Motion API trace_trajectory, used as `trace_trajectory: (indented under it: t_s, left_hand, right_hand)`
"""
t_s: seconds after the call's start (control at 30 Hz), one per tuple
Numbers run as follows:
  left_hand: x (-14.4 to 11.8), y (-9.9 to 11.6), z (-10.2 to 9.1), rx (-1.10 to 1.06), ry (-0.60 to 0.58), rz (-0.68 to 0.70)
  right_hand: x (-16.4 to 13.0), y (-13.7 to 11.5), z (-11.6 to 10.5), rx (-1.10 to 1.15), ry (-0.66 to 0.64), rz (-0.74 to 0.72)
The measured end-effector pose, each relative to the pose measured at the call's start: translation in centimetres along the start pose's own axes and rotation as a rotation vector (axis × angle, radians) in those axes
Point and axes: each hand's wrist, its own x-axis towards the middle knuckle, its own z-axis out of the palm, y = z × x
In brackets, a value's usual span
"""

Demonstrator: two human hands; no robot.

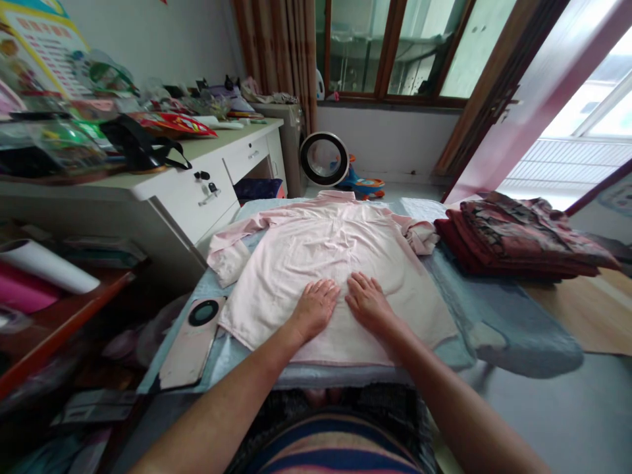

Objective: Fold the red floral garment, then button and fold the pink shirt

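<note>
A pale pink shirt [306,257] lies spread out flat, its collar at the far end and its hem toward me. Light wrinkles run across its middle. My left hand [316,306] rests flat on the lower middle of the cloth, fingers stretched forward. Close beside it, my right hand [368,299] also lies flat on the shirt, fingers extended and slightly apart. The left sleeve [232,253] reaches out and bends toward me, while the right sleeve [419,234] is bunched up. Neither hand grips the fabric.
Under the shirt is a light blue cloth cover [518,329]. A phone [190,345] lies at its left edge. Folded dark red textiles [518,240] are stacked at the right. A cluttered white desk [207,191] stands at the left; a washing machine with a round door [324,159] is behind.
</note>
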Motion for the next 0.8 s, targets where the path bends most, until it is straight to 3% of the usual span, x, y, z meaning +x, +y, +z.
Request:
trace_trajectory:
  t_s: [0.1,0.37,0.8]
  left_hand:
    - [-0.6,0.1,0.3,0.022,-0.003,-0.038]
    - [-1.7,-0.6,0.0,0.046,-0.036,-0.164]
    - [-1.6,-0.5,-0.1,0.061,-0.06,-0.166]
  right_hand:
    - [-0.8,-0.1,0.1,0.013,-0.021,-0.006]
    - [-3.0,3.7,-0.5,-0.056,0.003,0.101]
    - [-6.8,8.5,-1.5,-0.16,0.054,0.333]
